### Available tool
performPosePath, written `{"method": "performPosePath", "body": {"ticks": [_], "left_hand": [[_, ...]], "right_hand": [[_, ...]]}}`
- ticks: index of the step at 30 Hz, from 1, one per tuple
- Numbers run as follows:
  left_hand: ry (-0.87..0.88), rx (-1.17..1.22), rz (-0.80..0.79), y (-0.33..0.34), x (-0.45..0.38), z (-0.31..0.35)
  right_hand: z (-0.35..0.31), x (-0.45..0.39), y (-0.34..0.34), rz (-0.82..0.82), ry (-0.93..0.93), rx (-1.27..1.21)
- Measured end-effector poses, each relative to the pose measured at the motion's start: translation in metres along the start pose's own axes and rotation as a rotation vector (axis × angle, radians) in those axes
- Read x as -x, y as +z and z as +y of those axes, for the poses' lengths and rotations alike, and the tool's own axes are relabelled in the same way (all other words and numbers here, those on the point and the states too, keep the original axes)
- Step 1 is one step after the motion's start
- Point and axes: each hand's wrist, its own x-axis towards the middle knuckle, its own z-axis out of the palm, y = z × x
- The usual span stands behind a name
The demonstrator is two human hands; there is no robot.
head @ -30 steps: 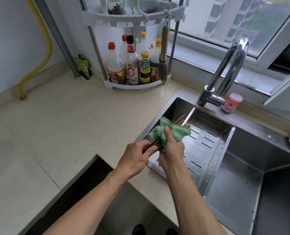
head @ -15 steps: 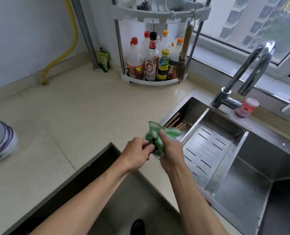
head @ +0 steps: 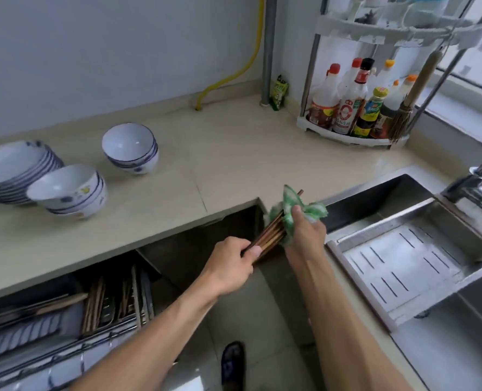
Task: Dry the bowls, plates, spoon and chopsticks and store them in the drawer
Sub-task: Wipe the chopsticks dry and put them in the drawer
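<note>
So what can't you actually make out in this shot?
Head view only:
- Chopsticks: the count, as the green cloth wraps the middle and the left hand covers one end.
- Bottle labels: too small, blurred.
- Faucet: cut off by the right edge.
- Drawer: contents blurred.

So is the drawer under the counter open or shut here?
Open: the drawer is pulled out below the counter edge, its wire rack and stored chopsticks visible from above.

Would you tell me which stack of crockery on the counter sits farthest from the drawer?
The stack of bowls standing alone toward the wall; the other bowl stack and the plates sit nearer the counter's front edge.
</note>
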Motion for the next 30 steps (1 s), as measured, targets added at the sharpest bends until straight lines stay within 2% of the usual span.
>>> {"method": "performPosePath", "body": {"ticks": [2, 5, 7, 11, 14, 17, 19, 24, 26, 30], "left_hand": [[-0.032, 0.014, 0.071, -0.007, 0.019, -0.015], [-0.130, 0.031, 0.198, -0.026, 0.043, -0.045], [-0.185, 0.086, 0.197, -0.038, 0.067, -0.069], [-0.239, 0.176, 0.168, -0.055, 0.116, -0.109], [-0.292, 0.199, 0.249, -0.081, 0.134, -0.138], [-0.346, 0.199, 0.257, -0.110, 0.149, -0.174], [-0.383, 0.245, 0.214, -0.127, 0.166, -0.199], [-0.388, 0.331, 0.138, -0.159, 0.207, -0.248], [-0.417, 0.345, 0.138, -0.171, 0.217, -0.272], [-0.523, 0.401, 0.180, -0.177, 0.211, -0.327]], "right_hand": [[0.021, 0.023, 0.012, -0.023, -0.013, 0.102], [0.072, 0.098, 0.027, -0.251, 0.045, 0.300], [0.086, 0.121, 0.033, -0.340, 0.153, 0.280], [0.091, 0.113, 0.062, -0.276, 0.240, 0.149], [0.136, 0.163, 0.088, -0.330, 0.244, 0.257], [0.179, 0.215, 0.106, -0.394, 0.353, 0.328], [0.198, 0.219, 0.122, -0.359, 0.404, 0.314], [0.218, 0.191, 0.154, -0.200, 0.361, 0.290], [0.224, 0.184, 0.159, -0.100, 0.321, 0.367], [0.263, 0.189, 0.154, -0.049, 0.259, 0.620]]}}
